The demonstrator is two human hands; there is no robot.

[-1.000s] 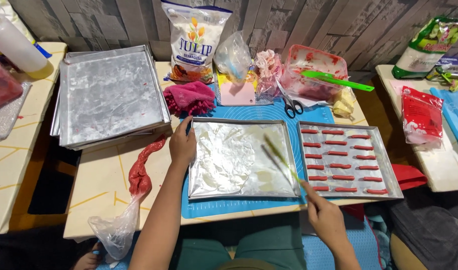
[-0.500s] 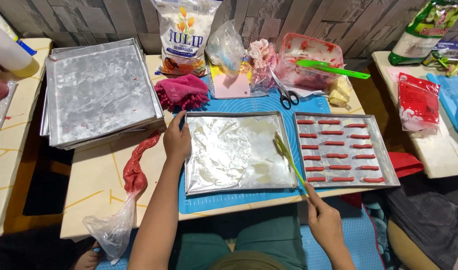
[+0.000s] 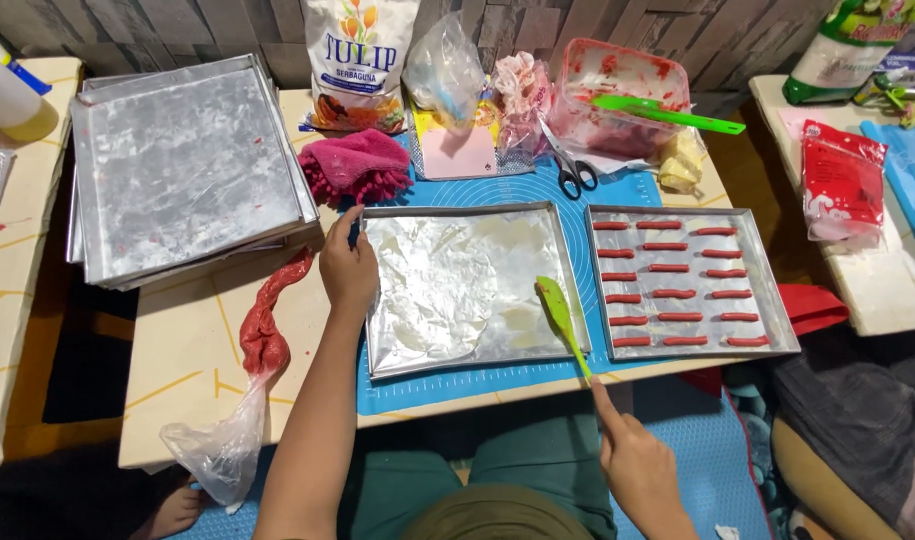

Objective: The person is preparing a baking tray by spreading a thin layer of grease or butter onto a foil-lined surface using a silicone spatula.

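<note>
My left hand [image 3: 349, 270] grips the left rim of a greased, empty metal baking tray [image 3: 467, 285] lying on a blue mat [image 3: 497, 380]. My right hand [image 3: 632, 465] holds the handle end of a green spatula [image 3: 559, 318], whose blade rests on the tray's right side. Just right of it sits a second tray [image 3: 767, 300] with rows of short red dough sticks [image 3: 672, 290]. A piping bag of red dough [image 3: 262, 335] lies on the table left of my left hand.
A stack of empty trays [image 3: 182, 165] stands at the back left. Behind the mat are a flour bag [image 3: 357, 60], a pink cloth [image 3: 357, 165], scissors [image 3: 572, 170], a plastic box with red dough and a green spatula [image 3: 627, 100]. A red packet [image 3: 842, 185] lies on the right table.
The green spatula has slid down and right across the empty tray toward its right edge as my right hand drew back. My left hand stays on the tray's left rim.
</note>
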